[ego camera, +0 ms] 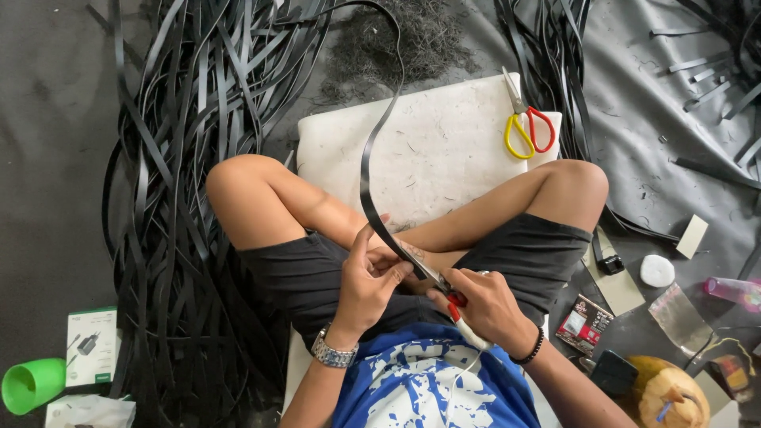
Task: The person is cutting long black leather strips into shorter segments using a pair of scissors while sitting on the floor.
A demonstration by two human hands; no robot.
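Grey floor [47, 158] strewn with black strips. Left hand [366, 285] pinching a black strip [366, 170]; right hand [483, 305] closed round red-handled scissors [440, 284] cutting it.

Single head view, looking steeply down, close over lap and floor.

Long rubber strip [369, 170] — glossy black. Spare scissors [527, 127] — one yellow loop, one red. Plastic cup [32, 384] — bright green. Cushion pad [432, 150] off-white, speckled.
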